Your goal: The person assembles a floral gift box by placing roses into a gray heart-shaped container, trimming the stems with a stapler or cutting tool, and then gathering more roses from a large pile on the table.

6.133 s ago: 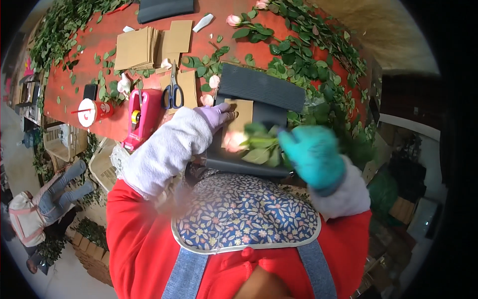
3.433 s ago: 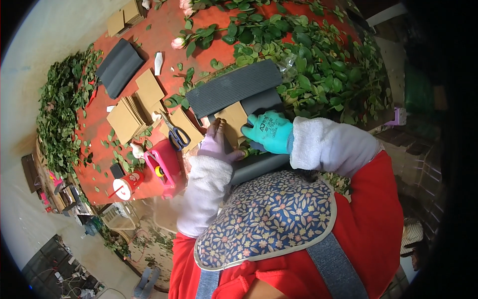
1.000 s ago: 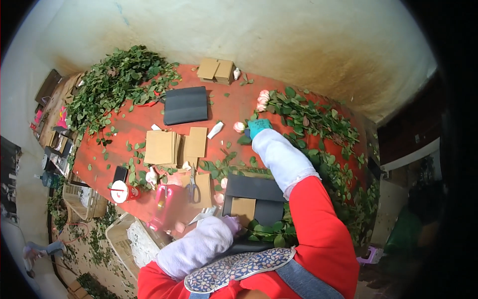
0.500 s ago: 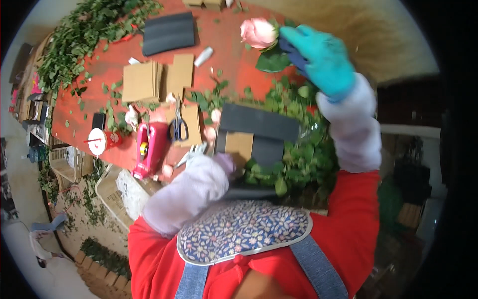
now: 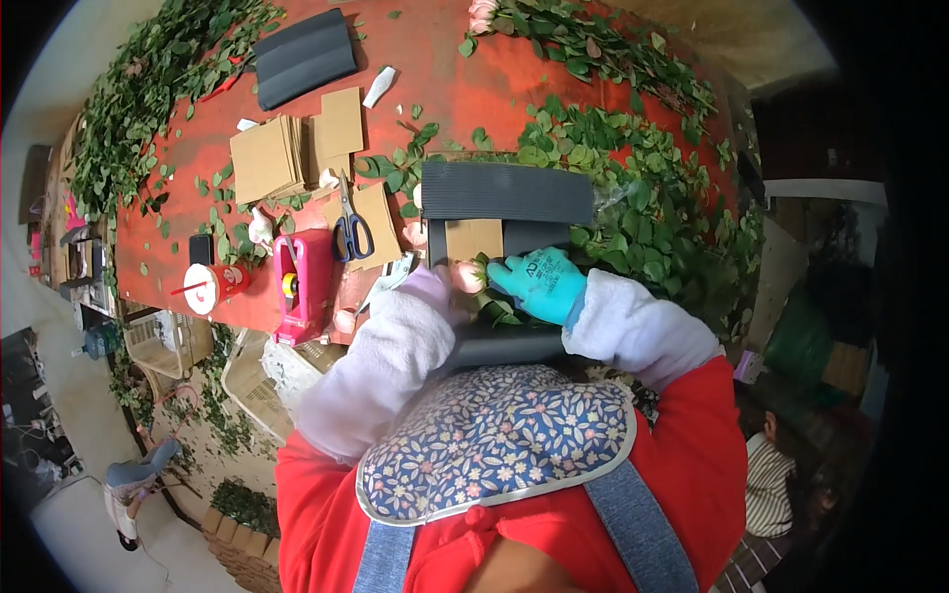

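A pink rose [image 5: 468,278] with green leaves below its head is between my two hands, close in front of my chest. My right hand [image 5: 542,284], in a teal glove, is closed on the rose just under its head. My left hand [image 5: 429,287], in a lilac glove, is at the left side of the bloom, with its fingers blurred and mostly hidden. A white-handled tool [image 5: 391,280] lies beside my left wrist. Just beyond my hands are a black ribbed sheet [image 5: 506,192] and a brown cardboard piece [image 5: 474,240].
On the red table [image 5: 435,79] are scissors [image 5: 351,229], a pink tape dispenser [image 5: 303,287], a lidded cup [image 5: 211,287], a phone [image 5: 201,248] and stacked cardboard [image 5: 267,160]. Leafy stems [image 5: 643,188] cover the right side; more roses [image 5: 481,14] lie at the far edge.
My right hand has come back from the far right of the table to my chest, bringing a rose beside my left hand. My view has shifted slightly.
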Available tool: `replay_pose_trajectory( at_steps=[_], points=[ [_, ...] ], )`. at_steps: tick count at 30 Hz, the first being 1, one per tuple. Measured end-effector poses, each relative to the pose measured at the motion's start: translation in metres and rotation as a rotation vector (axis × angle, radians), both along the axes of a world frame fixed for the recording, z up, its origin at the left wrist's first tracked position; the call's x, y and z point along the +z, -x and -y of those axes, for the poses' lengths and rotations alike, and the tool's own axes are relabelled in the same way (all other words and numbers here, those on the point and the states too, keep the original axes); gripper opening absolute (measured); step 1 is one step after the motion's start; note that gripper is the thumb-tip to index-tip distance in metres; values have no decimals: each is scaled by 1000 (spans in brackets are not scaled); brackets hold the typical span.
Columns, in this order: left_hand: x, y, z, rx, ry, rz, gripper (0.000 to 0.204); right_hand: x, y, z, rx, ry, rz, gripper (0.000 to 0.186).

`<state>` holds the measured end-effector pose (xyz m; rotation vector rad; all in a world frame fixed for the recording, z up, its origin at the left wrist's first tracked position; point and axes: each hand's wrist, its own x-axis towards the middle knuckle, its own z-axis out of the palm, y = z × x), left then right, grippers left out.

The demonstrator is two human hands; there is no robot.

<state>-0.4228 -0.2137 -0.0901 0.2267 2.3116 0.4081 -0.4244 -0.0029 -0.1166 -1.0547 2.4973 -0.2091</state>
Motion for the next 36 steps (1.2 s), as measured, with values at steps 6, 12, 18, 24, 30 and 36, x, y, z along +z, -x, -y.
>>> replay_pose_trajectory(
  at_steps=[6,12,18,24,30,36],
  points=[
    [-3,-2,1,1,-194,-89,66,-5,-5,6,108,-22,-9,26],
    [-30,-10,17,-196,-544,-361,52,-9,-4,5,174,-65,74,26],
    [-65,-6,24,71,-864,-241,26,19,7,0,57,65,45,27],
    [-46,4,19,251,-770,174,24,36,-10,8,122,285,-27,31],
    [-65,5,25,96,-810,-133,31,21,-7,-1,131,426,183,21],
    [-48,16,22,117,-722,45,32,26,-5,3,27,332,172,27]
  ],
)
